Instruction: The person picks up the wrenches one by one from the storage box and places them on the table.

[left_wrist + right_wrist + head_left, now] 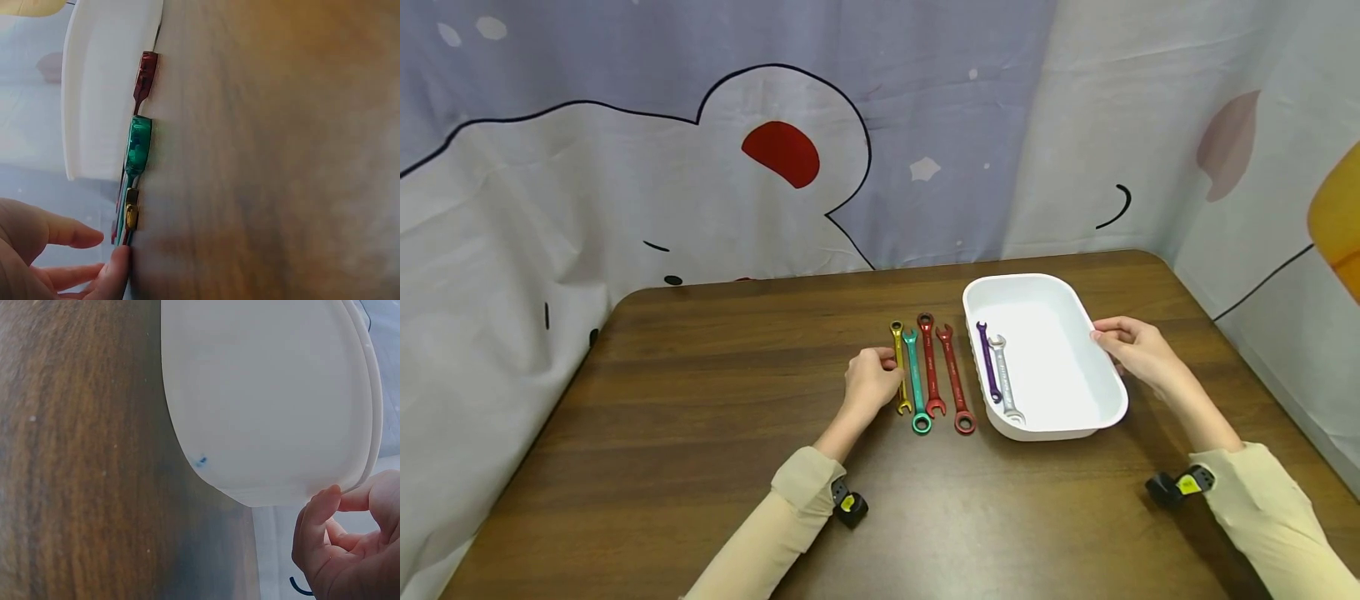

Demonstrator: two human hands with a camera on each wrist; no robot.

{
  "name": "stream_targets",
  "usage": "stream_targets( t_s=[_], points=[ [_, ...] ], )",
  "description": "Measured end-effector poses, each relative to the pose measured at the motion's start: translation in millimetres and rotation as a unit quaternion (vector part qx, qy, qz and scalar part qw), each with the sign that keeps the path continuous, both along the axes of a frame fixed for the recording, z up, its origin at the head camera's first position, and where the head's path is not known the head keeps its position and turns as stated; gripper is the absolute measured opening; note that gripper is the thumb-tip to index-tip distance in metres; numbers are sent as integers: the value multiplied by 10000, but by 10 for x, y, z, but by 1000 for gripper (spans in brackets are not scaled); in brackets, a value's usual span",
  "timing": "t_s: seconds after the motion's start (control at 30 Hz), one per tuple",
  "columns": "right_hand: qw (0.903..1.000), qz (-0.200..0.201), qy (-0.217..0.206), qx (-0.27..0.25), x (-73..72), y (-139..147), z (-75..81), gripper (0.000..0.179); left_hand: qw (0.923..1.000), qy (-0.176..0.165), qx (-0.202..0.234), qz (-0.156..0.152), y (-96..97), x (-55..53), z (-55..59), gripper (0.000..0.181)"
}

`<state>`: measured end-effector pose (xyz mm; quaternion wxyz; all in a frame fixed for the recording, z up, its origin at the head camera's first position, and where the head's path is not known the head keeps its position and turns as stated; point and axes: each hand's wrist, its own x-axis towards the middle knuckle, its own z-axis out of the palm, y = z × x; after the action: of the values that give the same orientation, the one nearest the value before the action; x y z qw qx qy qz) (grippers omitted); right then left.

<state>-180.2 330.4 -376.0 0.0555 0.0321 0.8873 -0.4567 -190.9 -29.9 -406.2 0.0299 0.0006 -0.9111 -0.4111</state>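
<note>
On the table lies a row of wrenches: a yellow wrench (897, 333), a green wrench (915, 379), a red wrench (929, 367) and a second red wrench (953, 371). My left hand (871, 382) is at the middle of the yellow one, fingertips just above it. In the left wrist view its thumb and index finger stand apart, the thumb near the wrench. My right hand (1135, 350) pinches the right rim of a white tray (1060, 375). Inside that tray, along its left side, are a purple wrench (988, 367) and a silver wrench (1006, 379).
The brown wooden table (700, 417) reaches back to a patterned curtain (940, 167). The tray stands right of the loose wrenches, close to the outer red one. A small blue mark (201, 461) shows on the tray's outer wall.
</note>
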Motion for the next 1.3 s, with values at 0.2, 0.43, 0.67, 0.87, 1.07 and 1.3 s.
stream_targets(
  t_s=[0.2, 0.43, 0.67, 0.87, 1.07, 1.3],
  points=[
    [10000, 9, -5, -1, -4, -3, 11, 50, 9998, -135, 169, -4, -57, 50, 22, 30],
    [10000, 14, -18, 39, -7, -3, 13, 51, 9987, -311, 416, 4, -99, 90, 75, 29],
    [10000, 25, -26, 38, -8, 0, 5, 51, 9951, -502, 839, -117, -105, 121, 158, 29],
    [10000, 27, -5, 25, -1, -1, 0, 51, 9821, -774, 1677, -380, -81, 125, 250, 28],
    [10000, 9, -32, 66, -5, 0, -9, 52, 9677, -902, 2275, -605, -27, 141, 294, 30],
    [10000, -11, -41, 75, -9, 1, -7, 51, 9639, -962, 2414, -572, 17, 153, 353, 32]
  ],
)
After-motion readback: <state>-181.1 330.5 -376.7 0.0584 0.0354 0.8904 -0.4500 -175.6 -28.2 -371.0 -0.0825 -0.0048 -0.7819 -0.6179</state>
